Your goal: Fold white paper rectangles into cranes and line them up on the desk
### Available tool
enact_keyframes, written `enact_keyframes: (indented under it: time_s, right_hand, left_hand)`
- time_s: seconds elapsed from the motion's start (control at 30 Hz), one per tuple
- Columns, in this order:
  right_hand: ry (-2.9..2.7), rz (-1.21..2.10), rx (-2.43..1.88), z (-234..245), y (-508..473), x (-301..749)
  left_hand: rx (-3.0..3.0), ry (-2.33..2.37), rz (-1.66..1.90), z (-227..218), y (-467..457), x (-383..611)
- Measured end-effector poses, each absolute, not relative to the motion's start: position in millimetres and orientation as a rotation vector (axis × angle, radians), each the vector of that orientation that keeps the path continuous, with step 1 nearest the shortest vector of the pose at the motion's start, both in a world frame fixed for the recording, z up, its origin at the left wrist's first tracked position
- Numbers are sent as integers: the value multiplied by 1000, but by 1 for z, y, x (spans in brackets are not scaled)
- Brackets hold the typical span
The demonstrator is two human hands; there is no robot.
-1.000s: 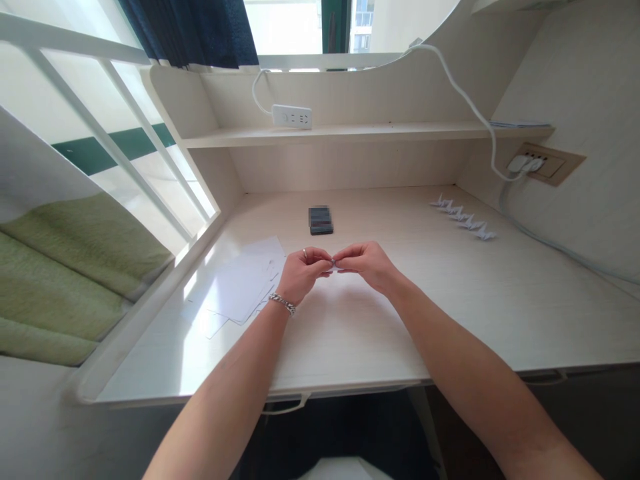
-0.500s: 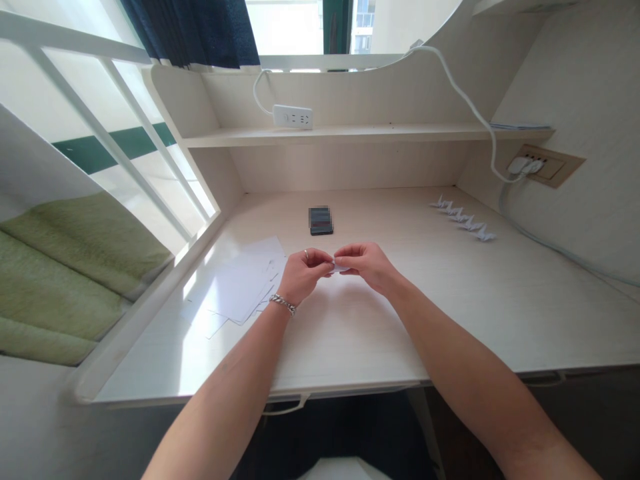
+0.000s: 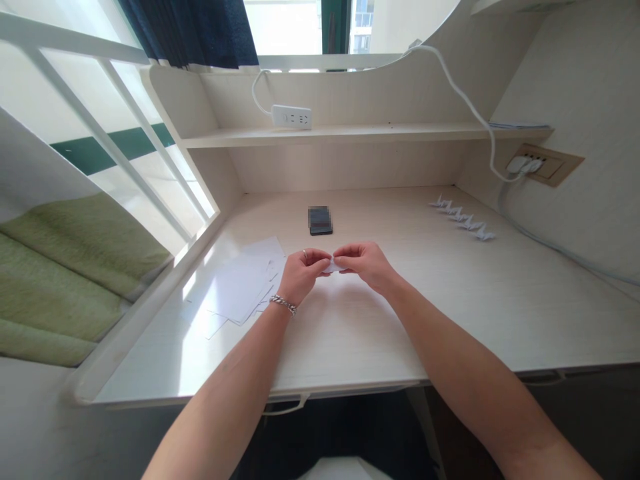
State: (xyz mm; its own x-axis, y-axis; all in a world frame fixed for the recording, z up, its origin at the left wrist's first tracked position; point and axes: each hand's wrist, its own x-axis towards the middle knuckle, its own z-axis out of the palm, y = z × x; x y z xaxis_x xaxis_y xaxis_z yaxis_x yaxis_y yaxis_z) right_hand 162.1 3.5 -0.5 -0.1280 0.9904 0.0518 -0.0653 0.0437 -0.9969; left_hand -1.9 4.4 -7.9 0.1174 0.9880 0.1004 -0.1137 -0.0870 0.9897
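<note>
Between my two hands is a small folded piece of white paper (image 3: 332, 265), mostly covered by the fingers. My left hand (image 3: 305, 270), with a ring and a chain bracelet, pinches its left side. Thumb and fingers of my right hand (image 3: 364, 263) close on its right side. Both hands are just above the desk, fingertips nearly touching. To the left lies a loose stack of white paper sheets (image 3: 245, 280). Several folded paper cranes (image 3: 461, 218) stand in a slanting row at the back right.
Behind my hands a dark, blurred-out flat object (image 3: 320, 221) lies on the desk (image 3: 350, 347). A white power strip (image 3: 292, 117) sits on the shelf (image 3: 360, 135) above. At the right, a white cable (image 3: 465, 97) runs to the wall socket (image 3: 547, 165).
The fingers have shifted slightly on the folded paper, and a bit more of it shows between the fingertips. Both arms stay where they were.
</note>
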Motion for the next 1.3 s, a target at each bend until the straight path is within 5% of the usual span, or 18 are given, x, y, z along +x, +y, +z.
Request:
enact_keyframes:
  time_s: [1.3]
  right_hand:
    - [-1201, 1380, -986, 1, 3, 159]
  left_hand:
    - [1294, 1000, 1331, -8, 7, -4]
